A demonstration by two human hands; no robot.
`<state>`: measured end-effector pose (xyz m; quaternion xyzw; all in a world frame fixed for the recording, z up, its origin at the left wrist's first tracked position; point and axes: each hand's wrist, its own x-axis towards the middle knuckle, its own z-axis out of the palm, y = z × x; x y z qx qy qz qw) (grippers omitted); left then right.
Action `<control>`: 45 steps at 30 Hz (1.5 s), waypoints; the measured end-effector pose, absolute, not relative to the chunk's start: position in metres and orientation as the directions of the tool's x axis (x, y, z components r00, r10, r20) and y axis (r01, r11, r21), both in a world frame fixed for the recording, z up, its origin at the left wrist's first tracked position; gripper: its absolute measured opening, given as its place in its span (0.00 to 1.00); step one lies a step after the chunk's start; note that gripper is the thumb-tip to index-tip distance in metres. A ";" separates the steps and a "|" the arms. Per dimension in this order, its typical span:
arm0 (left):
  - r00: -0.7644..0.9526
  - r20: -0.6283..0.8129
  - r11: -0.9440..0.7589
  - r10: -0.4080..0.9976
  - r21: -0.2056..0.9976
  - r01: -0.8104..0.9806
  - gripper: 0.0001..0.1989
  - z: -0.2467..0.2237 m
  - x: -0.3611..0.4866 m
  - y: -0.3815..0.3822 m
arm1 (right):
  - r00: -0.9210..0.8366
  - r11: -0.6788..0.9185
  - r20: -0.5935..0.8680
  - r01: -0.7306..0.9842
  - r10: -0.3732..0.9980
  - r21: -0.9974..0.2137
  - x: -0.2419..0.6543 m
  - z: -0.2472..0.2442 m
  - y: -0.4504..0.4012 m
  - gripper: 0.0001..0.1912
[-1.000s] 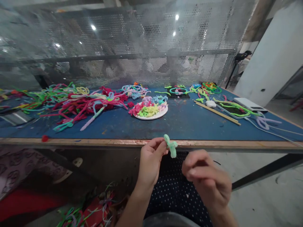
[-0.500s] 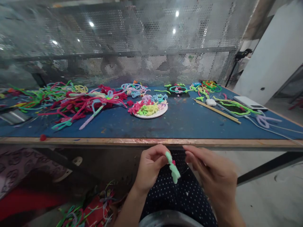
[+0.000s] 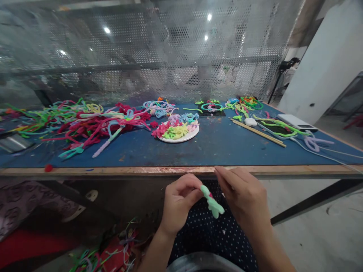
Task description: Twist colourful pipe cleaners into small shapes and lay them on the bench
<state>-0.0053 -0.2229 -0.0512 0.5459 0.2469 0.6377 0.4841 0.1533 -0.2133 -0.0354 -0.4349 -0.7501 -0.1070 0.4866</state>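
Note:
My left hand [image 3: 181,204] is closed in a pinch on the top end of a small mint-green fuzzy pipe-cleaner figure [image 3: 214,207]. A pinkish-red bit shows near its middle, and its lower part spreads into rounded lobes. Just to the right, my right hand [image 3: 244,192] is closed too, its thumb and fingertips pressed together near the table edge. What it pinches, if anything, is too thin or hidden to make out. Both hands are over a dotted dark cloth on my lap [image 3: 227,236].
On the blue table [image 3: 215,151], a white plate [image 3: 181,139] bears small coloured fuzzy pieces. Left of it lies a heap of pipe cleaners [image 3: 93,124]. Wooden sticks [image 3: 258,133], a white earphone case [image 3: 250,122] and a white device [image 3: 296,122] are at right. Scraps lie below at left.
My right hand has risen slightly and shifted left, towards the table edge. The green figure has turned, so its lower lobes now spread to the right. My left hand keeps its pinch.

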 end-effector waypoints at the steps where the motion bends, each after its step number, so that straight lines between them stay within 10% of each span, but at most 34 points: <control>1: 0.055 0.484 -0.447 0.873 0.842 -0.303 0.02 -0.049 -0.005 -0.224 | -0.152 0.576 0.817 0.780 0.556 -0.246 0.151 -0.036 -0.211 0.09; 8: 0.098 0.740 -0.746 0.666 0.656 0.114 0.05 -0.041 -0.005 -0.235 | -0.124 0.513 0.807 0.824 0.578 -0.241 0.147 -0.034 -0.202 0.16; 45: 0.061 0.763 -0.755 0.644 0.619 0.216 0.05 -0.045 -0.005 -0.238 | -0.132 0.606 0.681 0.597 0.720 -0.526 0.152 -0.033 -0.219 0.12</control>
